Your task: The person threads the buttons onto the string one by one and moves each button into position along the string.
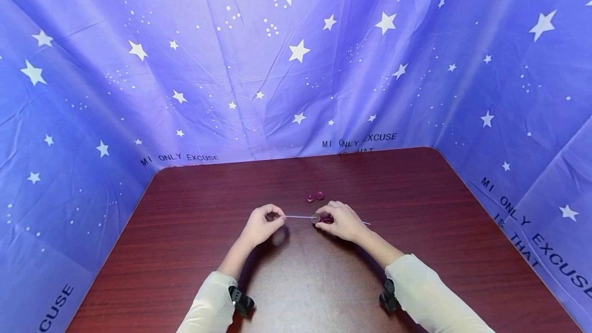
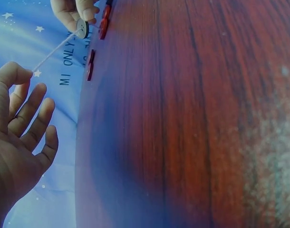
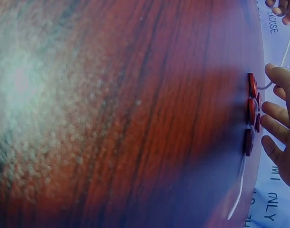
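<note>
My left hand (image 1: 274, 216) pinches one end of a thin white string (image 1: 298, 216) just above the dark red table (image 1: 296, 281). In the left wrist view its other fingers (image 2: 33, 111) are spread. My right hand (image 1: 326, 218) pinches a pale grey button (image 1: 316, 218) threaded on the string, seen also from the left wrist (image 2: 82, 28). Red buttons (image 3: 251, 111) lie under its fingertips (image 3: 273, 118). The string's loose tail (image 1: 365, 223) trails right across the table.
Two more red buttons (image 1: 315, 197) lie just beyond my hands. A blue star-printed cloth (image 1: 296, 66) walls in the table on the back, left and right. The table's rounded far corners meet that cloth.
</note>
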A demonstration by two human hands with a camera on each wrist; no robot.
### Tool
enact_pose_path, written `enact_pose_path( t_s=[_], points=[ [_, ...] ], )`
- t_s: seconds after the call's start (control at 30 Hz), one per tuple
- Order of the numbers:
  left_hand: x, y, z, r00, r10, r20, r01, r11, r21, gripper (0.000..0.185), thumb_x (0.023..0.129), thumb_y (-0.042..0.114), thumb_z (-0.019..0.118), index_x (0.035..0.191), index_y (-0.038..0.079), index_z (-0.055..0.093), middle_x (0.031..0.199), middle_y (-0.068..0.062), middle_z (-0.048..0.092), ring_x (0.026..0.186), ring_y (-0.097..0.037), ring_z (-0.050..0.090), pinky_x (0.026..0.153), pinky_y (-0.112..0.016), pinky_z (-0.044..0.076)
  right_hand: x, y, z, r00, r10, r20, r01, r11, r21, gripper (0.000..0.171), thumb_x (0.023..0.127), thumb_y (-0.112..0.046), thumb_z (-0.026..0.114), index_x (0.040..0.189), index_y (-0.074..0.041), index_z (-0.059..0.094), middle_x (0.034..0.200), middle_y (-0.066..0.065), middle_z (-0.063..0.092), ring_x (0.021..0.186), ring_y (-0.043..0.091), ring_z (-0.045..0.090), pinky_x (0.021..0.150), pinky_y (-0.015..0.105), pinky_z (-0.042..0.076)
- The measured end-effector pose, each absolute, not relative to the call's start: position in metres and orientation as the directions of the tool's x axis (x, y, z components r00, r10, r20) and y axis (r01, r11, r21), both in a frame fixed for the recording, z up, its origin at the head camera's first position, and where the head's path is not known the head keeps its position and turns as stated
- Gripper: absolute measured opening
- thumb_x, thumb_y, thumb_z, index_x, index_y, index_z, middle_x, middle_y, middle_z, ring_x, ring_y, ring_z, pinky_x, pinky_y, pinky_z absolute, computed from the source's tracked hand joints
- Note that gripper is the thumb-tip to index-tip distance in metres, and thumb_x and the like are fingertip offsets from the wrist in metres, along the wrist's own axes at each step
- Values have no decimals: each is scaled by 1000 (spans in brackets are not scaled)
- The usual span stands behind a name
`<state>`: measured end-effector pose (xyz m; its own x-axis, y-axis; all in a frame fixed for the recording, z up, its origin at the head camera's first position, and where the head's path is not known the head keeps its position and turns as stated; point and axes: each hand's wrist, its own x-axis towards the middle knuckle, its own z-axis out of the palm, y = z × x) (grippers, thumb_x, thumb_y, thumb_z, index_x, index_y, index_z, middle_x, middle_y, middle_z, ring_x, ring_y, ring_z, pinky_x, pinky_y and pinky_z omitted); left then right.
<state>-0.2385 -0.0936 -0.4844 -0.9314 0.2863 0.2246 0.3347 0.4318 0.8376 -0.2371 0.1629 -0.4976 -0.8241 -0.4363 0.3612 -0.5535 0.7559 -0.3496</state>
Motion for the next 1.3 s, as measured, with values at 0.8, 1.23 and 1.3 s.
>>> enact_pose_path(
  t_s=[0.8,1.23,1.3],
  points=[
    [-240,-95,-485,-951,234,203,288,425,858,5,81,13,66,81,10,63,72,3,62,68,-7,55,66,-21,45,-239,155,-498,-838,-432,334,-534,777,-334,28,76,-34,74,96,-16,70,85,-5,63,85,15,58,77,35,45],
    [-240,-94,-484,-948,242,206,293,414,862,5,80,12,66,81,9,62,73,-1,62,68,-7,54,66,-21,45,-244,155,-500,-836,-456,307,-539,788,-297,26,74,-35,76,94,-19,70,84,-7,62,81,13,54,71,31,41],
    [-240,-94,-485,-949,242,202,290,419,861,5,81,12,66,81,9,62,73,0,62,68,-7,53,65,-20,45,-243,154,-499,-836,-461,296,-539,790,-292,26,74,-35,75,94,-19,70,85,-6,62,82,13,53,71,31,40]
  ],
)
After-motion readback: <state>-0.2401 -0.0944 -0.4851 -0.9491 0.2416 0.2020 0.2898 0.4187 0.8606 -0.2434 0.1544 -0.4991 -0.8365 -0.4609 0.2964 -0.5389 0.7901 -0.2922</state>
